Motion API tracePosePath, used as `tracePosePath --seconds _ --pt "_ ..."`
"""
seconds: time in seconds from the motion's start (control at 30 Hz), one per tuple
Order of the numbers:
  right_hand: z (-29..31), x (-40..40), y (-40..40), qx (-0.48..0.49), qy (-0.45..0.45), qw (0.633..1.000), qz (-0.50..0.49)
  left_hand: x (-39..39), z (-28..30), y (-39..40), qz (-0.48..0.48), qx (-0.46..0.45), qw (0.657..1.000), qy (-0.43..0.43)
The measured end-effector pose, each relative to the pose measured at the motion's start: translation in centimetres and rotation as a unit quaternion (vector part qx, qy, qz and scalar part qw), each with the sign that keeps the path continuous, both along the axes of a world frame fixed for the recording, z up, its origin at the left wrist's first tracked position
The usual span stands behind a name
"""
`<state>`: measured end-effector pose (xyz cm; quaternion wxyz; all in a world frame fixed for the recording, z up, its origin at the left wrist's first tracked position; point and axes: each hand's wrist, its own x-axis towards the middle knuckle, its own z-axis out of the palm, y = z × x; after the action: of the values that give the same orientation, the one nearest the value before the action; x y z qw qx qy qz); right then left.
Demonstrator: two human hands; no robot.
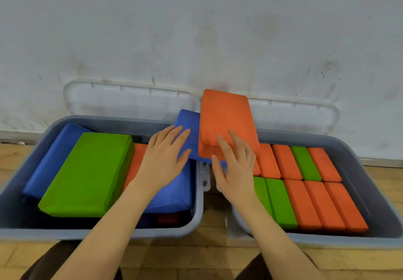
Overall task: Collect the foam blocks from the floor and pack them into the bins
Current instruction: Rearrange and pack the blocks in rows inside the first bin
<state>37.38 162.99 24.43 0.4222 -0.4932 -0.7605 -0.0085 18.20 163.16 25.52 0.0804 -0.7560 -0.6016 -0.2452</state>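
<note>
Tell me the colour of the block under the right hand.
Orange block, under the right hand; head view.

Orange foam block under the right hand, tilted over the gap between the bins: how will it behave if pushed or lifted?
The flat orange rectangular foam block probably stays stiff: it juts out tilted without sagging. It is likely light for its size, since the right hand steadies it with straight fingers only. Its matte surface looks grippy, but perched on the blue foam block, it could tip if nudged.
</note>
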Motion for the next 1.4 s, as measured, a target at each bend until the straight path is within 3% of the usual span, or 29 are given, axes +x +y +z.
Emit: tracePosePath --seconds 0.13,0.2,0.3,0.4,0.5,0.63,0.9,1.07,1.23,1.4 --pt "-2.2 -5.5 -1.2 -0.045 -0.035 0.994 0.097 -6.0 -1.9 -3.3 0.072 -0.026 0.997 -0.023" --pt "-4.0 -7.4 -1.7 -0.158 -0.088 0.977 0.115 -8.7 -3.3 -5.3 0.108 -0.056 0.992 -0.02" --pt "-7.1 -8.7 -2.7 -0.341 -0.209 0.914 0.065 -11.6 -5.5 -8.0 0.171 -0.149 0.974 -0.007" --pt "-8.9 -9.5 -3.6 -0.35 -0.304 0.885 0.036 -12.9 -7.0 -9.9 0.223 -0.265 0.938 -0.013" --pt "-9.7 -10.2 -3.7 -0.337 -0.301 0.891 0.032 -13.3 -8.1 -10.5 0.26 -0.298 0.918 0.007" --pt "-10.7 -10.3 -3.3 -0.259 -0.29 0.919 0.067 -13.2 -7.8 -10.5 0.339 -0.291 0.894 -0.044" --pt "-10.3 -10.8 -3.9 -0.181 -0.26 0.947 0.045 -12.3 -8.4 -11.4 0.398 -0.271 0.868 -0.125" --pt "-10.3 -10.8 -4.2 -0.183 -0.215 0.958 0.049 -13.3 -9.7 -11.2 0.343 -0.211 0.905 -0.138" --pt "-10.3 -11.0 -4.6 -0.183 -0.175 0.966 0.045 -13.9 -8.1 -10.7 0.294 -0.058 0.926 -0.229" --pt "-9.0 -11.6 -5.5 -0.206 -0.056 0.976 0.044 -14.8 -5.6 -10.2 0.266 0.027 0.937 -0.225"
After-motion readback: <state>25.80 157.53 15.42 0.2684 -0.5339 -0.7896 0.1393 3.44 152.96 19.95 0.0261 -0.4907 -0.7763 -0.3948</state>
